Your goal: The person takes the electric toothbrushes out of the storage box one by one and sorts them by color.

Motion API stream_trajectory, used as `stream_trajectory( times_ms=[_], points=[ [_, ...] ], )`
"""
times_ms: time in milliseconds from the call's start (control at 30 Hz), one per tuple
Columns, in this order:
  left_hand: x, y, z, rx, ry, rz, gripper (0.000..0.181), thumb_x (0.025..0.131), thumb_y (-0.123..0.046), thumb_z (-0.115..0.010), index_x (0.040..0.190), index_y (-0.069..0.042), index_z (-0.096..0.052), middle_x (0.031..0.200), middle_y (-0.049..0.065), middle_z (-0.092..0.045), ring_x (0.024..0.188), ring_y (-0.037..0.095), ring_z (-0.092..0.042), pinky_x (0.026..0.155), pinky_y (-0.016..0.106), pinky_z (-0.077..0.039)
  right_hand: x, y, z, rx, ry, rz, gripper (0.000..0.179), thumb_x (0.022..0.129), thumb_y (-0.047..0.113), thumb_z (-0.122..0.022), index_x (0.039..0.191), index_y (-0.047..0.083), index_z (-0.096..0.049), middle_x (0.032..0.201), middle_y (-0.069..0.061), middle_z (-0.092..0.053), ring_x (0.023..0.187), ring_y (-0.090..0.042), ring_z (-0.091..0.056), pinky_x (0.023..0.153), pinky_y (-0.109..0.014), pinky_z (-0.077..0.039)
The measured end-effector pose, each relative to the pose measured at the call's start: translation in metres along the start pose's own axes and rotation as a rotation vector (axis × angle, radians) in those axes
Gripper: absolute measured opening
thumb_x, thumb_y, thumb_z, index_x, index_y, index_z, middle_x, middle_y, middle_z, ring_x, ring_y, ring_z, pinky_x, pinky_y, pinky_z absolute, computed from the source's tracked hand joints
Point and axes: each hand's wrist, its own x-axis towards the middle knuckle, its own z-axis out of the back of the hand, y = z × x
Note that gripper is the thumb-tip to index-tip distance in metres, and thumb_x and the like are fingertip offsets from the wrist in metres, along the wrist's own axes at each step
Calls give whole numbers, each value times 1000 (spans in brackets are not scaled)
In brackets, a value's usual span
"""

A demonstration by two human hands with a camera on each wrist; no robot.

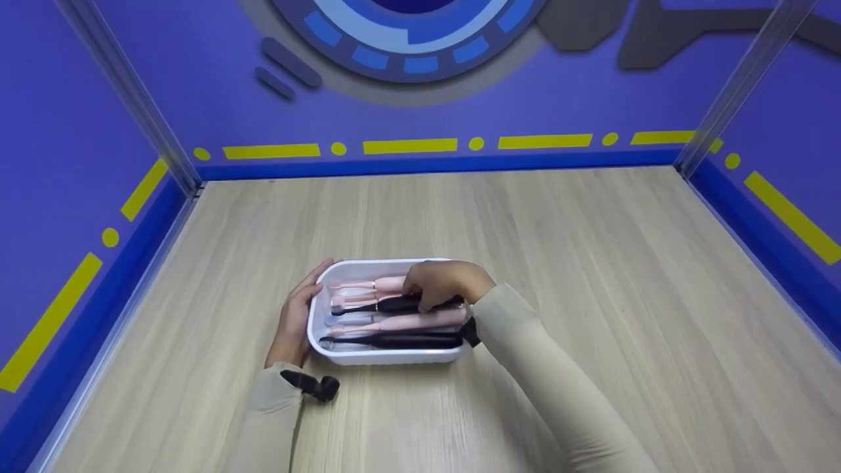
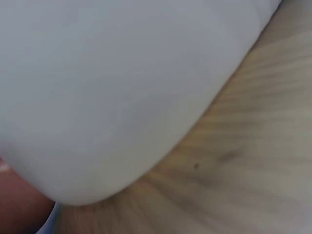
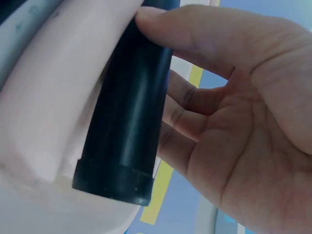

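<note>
A white plastic basin (image 1: 387,357) holds several electric toothbrushes, pink and black. My right hand (image 1: 441,282) reaches over its right side and pinches the handle of a black electric toothbrush (image 1: 392,305). In the right wrist view the thumb lies on the near side of this black handle (image 3: 127,107), with fingers behind it. A pink toothbrush (image 1: 420,320) and another black toothbrush (image 1: 410,340) lie nearer the front; a pink toothbrush (image 1: 387,284) is at the back. My left hand (image 1: 293,322) rests against the basin's left wall, fingers extended along it. The left wrist view mostly shows basin wall (image 2: 112,97).
The basin stands on a light wood-grain table (image 1: 578,276). Blue-purple panels (image 1: 420,125) with yellow markings rise at the back and both sides. Each sleeve carries a black wrist camera, the left wrist camera (image 1: 318,386) being in plain sight.
</note>
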Motion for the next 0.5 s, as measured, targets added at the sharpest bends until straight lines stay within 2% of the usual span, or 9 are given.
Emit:
stream_trajectory(
  times_ms=[100,200,333,500],
  points=[
    [0,0,1,13,3,-2,53,95,-2,-24,148,2,-30,156,14,-29,146,18,-22,122,32,-13,0,-1,0,-6,-5,10,35,77,-3,-67,110,8,-71,88,4,-58,79,-11,-48,70,-24,-41],
    [-1,0,1,16,0,2,53,95,-2,-24,148,1,-31,156,13,-30,146,18,-23,122,32,-14,-2,-2,0,-11,-16,14,40,77,-3,-66,114,8,-70,96,2,-64,83,-12,-49,77,-26,-47],
    [0,1,1,8,-2,4,54,95,-2,-24,148,2,-30,156,13,-29,146,19,-24,122,32,-14,-4,-4,1,-8,-41,21,46,76,-3,-66,121,8,-67,110,-1,-66,88,-11,-50,83,-28,-48],
    [1,0,-1,-10,-4,1,54,95,-1,-24,148,3,-30,156,14,-29,146,19,-23,122,32,-13,-6,-6,2,-1,-53,28,40,76,-2,-67,114,9,-69,99,0,-64,82,-12,-50,69,-24,-43]
  ],
)
